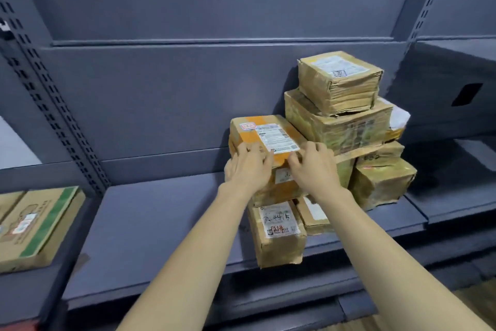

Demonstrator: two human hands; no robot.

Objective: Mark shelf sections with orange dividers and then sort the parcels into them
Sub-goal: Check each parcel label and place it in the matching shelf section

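Grey metal shelf (161,223) across the frame, perforated upright (53,105) at left, back panel behind. Parcel pile on the right half of the shelf board: wide taped box (341,126) in the middle of the pile, smaller taped box (339,81) stacked on top of it, both with pale labels; crumpled brown parcel (381,183) low at the right end. Flat carton with a green stripe (37,226) on the neighbouring shelf at far left, well apart from the pile. At the front edge, long box with a handwritten label (276,234), lying beside a smaller box (312,214) partly hidden under the right forearm. Above these, orange-taped parcel (265,134) with a white shipping label, resting on another box and touching the wide taped box on its right. Left hand (248,164) laid over the near left corner of the orange-taped parcel, fingers bent over its top edge, gripping it. Right hand (312,163) on the near right corner, fingertips curled onto the top by the label, gripping likewise. Parcel thus between both hands, just beyond the palms. No orange divider seen on the shelf.
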